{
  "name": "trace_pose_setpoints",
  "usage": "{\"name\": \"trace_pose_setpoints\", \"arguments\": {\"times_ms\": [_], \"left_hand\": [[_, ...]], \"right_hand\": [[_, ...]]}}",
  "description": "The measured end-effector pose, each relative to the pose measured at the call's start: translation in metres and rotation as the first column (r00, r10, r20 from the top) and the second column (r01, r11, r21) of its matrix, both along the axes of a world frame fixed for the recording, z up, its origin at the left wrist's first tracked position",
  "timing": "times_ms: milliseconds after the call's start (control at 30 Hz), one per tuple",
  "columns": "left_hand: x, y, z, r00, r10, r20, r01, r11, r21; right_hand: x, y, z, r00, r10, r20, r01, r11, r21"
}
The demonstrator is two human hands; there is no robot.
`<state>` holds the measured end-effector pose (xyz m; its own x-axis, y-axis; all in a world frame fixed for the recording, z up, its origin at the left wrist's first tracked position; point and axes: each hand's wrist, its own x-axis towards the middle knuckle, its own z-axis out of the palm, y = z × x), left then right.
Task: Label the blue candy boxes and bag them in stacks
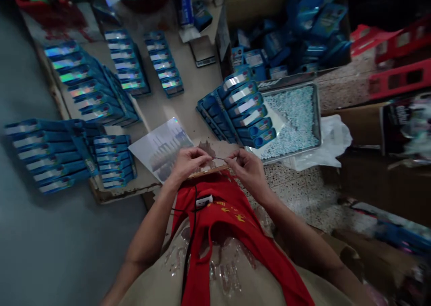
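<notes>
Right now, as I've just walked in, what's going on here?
A person in a red apron is holding a thin dark strand stretched between the fingers of the left hand and the right hand, near the table's edge. A shiny sheet lies beside the left hand. Rows of blue packages stand on the table, and a tray of small pale-blue pieces sits beyond the right hand.

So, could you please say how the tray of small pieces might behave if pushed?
The tray looks rigid with straight rims, so it would probably move whole. The small pieces appear loose and might spill if tipped. Thin plastic at its edge could drag along.
</notes>
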<state>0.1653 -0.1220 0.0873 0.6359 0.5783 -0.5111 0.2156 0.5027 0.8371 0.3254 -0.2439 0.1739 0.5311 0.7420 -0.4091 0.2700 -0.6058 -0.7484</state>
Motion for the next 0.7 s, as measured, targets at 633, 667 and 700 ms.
{"name": "trace_pose_setpoints", "arguments": {"times_ms": [633, 667, 700], "left_hand": [[0.115, -0.010, 0.071, 0.983, 0.182, -0.014, -0.178, 0.973, 0.147], [0.115, -0.010, 0.071, 0.983, 0.180, -0.021, -0.174, 0.972, 0.160], [0.115, -0.010, 0.070, 0.983, 0.181, -0.025, -0.174, 0.970, 0.169]], "right_hand": [[0.123, 0.034, 0.036, 0.941, -0.021, 0.336, 0.027, 1.000, -0.014], [0.122, 0.035, 0.035, 0.944, -0.023, 0.329, 0.027, 1.000, -0.008], [0.122, 0.035, 0.035, 0.948, -0.021, 0.319, 0.024, 1.000, -0.004]]}}
